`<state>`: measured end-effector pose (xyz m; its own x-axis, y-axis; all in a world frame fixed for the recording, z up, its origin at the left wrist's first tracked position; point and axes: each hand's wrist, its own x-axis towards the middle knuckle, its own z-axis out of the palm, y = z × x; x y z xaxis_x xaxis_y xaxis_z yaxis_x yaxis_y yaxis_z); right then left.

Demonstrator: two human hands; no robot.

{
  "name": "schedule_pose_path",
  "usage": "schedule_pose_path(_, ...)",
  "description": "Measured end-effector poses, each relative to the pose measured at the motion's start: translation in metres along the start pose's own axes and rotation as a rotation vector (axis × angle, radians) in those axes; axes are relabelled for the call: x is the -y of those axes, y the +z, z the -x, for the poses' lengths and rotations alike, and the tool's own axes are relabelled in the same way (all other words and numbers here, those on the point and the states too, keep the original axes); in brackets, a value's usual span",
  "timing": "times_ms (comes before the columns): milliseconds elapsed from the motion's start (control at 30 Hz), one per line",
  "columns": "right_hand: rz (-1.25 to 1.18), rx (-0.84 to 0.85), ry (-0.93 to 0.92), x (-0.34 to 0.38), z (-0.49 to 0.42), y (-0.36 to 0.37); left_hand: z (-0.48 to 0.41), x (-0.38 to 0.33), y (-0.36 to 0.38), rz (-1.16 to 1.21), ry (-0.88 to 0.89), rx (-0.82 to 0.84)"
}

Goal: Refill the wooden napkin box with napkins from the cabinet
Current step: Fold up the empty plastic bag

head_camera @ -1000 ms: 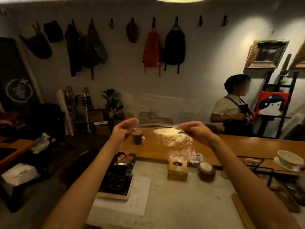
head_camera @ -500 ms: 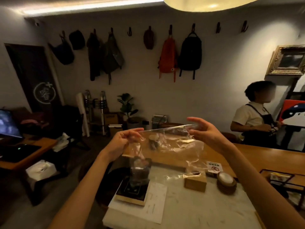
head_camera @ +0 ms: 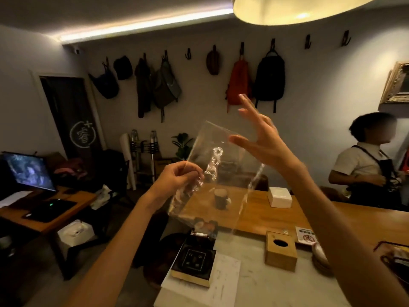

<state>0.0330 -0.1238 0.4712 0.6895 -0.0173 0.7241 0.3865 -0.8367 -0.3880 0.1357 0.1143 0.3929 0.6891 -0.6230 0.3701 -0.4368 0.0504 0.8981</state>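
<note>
An empty clear plastic bag hangs in the air in front of me. My left hand pinches its left edge with curled fingers. My right hand is raised at the bag's upper right, fingers spread straight, thumb against the plastic. The wooden napkin box, with an oval slot on top, stands on the pale counter below my right arm. A white stack of napkins lies on the wooden bar top behind it.
A dark square device sits on paper sheets at the counter's left edge. A small dark cup stands on the bar. A person in an apron stands at the right. A desk with a monitor is at the left.
My view has tilted up and left. My right hand has let its pinch go and opened, rising higher. The bag now hangs slanted from my left hand.
</note>
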Motion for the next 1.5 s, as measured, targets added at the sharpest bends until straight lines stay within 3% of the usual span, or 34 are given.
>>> schedule_pose_path(67, -0.285, -0.034, 0.232, -0.022, 0.028, 0.007, 0.001, 0.009, 0.001, 0.111, -0.04, -0.106)
schedule_pose_path(167, -0.79, 0.197, 0.602, -0.05, 0.07, 0.034, 0.001, 0.02, 0.006, 0.207, -0.114, -0.18)
schedule_pose_path(233, -0.902, 0.299, 0.654, -0.06, 0.085, 0.051, 0.001, 0.026, 0.01, 0.234, -0.142, -0.168)
schedule_pose_path(400, -0.907, 0.196, 0.707, -0.076, 0.087, 0.056, 0.001, 0.035, 0.014, 0.321, -0.242, 0.0)
schedule_pose_path(567, -1.101, 0.327, 0.784, -0.098, 0.082, 0.045, -0.004, 0.039, 0.014, 0.241, -0.255, -0.073)
schedule_pose_path(833, -1.019, 0.262, 0.582, -0.102, 0.082, 0.032, -0.005, 0.051, 0.03, 0.427, -0.085, -0.135)
schedule_pose_path(1033, -0.875, 0.185, 0.457, -0.094, 0.079, 0.028, -0.006, 0.046, 0.029, 0.292, 0.02, -0.101)
schedule_pose_path(1133, -1.003, 0.258, 0.425, -0.09, 0.074, 0.016, -0.004, 0.036, 0.026, 0.177, 0.092, -0.071)
schedule_pose_path(1200, -1.224, 0.339, 0.471, -0.093, 0.072, 0.009, -0.002, 0.029, 0.023, 0.111, 0.139, -0.115)
schedule_pose_path(1267, -1.282, 0.374, 0.5, -0.094, 0.072, 0.01, 0.0, 0.024, 0.019, 0.059, 0.168, -0.177)
schedule_pose_path(1400, -0.959, 0.404, 0.564, -0.082, 0.071, 0.028, 0.01, 0.024, 0.011, 0.003, 0.15, -0.236)
schedule_pose_path(1500, -0.783, 0.367, 0.516, -0.064, 0.062, 0.037, 0.029, 0.029, -0.009, 0.1, -0.007, 0.024)
